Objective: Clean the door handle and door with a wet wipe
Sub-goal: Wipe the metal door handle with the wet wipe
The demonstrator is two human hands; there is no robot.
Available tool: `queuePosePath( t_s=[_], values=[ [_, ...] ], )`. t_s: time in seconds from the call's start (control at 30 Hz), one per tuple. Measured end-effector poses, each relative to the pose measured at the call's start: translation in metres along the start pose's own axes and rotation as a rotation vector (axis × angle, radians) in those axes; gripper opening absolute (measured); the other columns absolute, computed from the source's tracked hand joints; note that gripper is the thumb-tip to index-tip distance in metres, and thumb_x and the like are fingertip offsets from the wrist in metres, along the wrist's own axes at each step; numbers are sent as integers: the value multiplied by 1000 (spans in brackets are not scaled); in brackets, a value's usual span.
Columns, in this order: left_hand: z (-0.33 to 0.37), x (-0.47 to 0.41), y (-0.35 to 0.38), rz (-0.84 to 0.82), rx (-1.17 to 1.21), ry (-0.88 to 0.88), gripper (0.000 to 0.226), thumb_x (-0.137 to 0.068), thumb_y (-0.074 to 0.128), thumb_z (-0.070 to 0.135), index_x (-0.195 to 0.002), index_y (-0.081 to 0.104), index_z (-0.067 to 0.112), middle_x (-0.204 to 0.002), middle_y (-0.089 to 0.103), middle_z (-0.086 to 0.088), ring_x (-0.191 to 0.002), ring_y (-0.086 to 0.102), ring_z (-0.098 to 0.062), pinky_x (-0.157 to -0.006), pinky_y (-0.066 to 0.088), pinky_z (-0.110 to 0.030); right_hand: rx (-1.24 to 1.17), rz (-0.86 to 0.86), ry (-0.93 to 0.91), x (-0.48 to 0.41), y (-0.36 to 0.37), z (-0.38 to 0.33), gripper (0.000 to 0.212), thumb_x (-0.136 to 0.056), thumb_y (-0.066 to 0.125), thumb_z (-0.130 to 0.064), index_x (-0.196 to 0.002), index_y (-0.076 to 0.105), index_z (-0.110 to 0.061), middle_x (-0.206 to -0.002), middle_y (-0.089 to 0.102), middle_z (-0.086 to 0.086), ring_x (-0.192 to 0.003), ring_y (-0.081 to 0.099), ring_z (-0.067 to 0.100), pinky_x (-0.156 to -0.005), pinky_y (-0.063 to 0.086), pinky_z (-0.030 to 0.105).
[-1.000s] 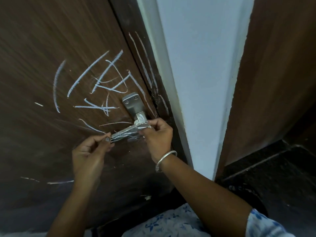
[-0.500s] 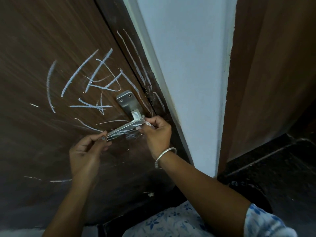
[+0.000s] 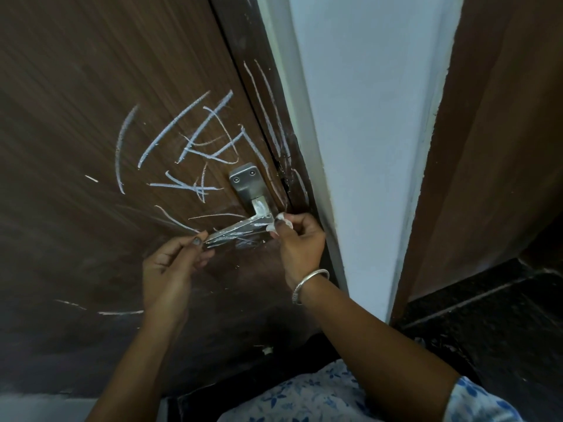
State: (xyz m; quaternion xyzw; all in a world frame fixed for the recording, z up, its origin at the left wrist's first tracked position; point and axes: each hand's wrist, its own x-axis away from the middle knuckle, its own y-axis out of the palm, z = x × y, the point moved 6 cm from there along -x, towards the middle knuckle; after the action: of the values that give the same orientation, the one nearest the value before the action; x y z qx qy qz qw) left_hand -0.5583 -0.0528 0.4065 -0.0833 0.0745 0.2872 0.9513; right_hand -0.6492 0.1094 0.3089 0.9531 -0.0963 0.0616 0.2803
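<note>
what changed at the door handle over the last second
The right hand edged along the door handle toward its pivot, fingers pinching a small white piece throughout. The left hand kept pinching the handle's tip; the white marks look unchanged.

Dim, soft focus, wide-angle edge distortion

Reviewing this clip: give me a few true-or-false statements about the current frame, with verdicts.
The door bears white scribbles. True.
The right hand wears a bangle. True.
The left hand lies flat on the door, clear of the door handle. False: its fingers pinch the lever's tip.
The door handle is spotless. False: white streaks cover its lever.
The right hand pinches a small white piece. True.
</note>
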Motion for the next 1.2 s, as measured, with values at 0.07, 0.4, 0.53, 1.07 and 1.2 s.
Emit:
queuePosePath(
  t_s=[0.07, 0.4, 0.53, 1.07, 1.2],
  values=[
    [-1, -1, 0, 3, 10, -10, 40, -89, 51, 3, -64, 72, 27, -72, 72, 15, -62, 67, -6, -60, 51, -14, 40, -29, -28, 5, 2, -2, 15, -80, 70, -2, -76, 66, -16, -67, 71, -8, -67, 69, 9, -65, 56, 25],
    [-14, -5, -2, 84, 99, -75, 25, -90, 47, 2, -73, 62, 14, -73, 74, 10, -56, 66, -9, -56, 52, -15, 267, -14, -204, 22, -11, -58, 25, -82, 64, -1, -82, 59, -25, -82, 64, -7, -71, 60, -7, -65, 48, 10],
    [-14, -5, -3, 65, 89, -85, 34, -90, 49, 6, -67, 69, 21, -76, 74, 9, -61, 68, -11, -62, 53, -20, 470, -91, -560, 35, 3, -98, 29, -86, 60, -2, -89, 56, -30, -87, 61, -20, -79, 58, -10, -65, 42, 1],
    [-19, 0, -7, 68, 161, -182, 36, -94, 43, 24, -74, 73, 23, -66, 71, 2, -68, 67, -13, -68, 49, -30, 1420, -775, -952, 30, 70, -113, 24, -60, 70, 10, -74, 74, -10, -75, 70, 11, -69, 61, 33, -66, 46, 29],
    [-21, -1, -6, 70, 159, -187, 38, -94, 45, 22, -71, 74, 27, -69, 73, 1, -68, 68, -12, -67, 49, -28, 1463, -697, -966, 29, 70, -112, 20, -70, 67, 8, -81, 74, -7, -80, 71, 13, -75, 63, 34, -73, 50, 32]
  ],
)
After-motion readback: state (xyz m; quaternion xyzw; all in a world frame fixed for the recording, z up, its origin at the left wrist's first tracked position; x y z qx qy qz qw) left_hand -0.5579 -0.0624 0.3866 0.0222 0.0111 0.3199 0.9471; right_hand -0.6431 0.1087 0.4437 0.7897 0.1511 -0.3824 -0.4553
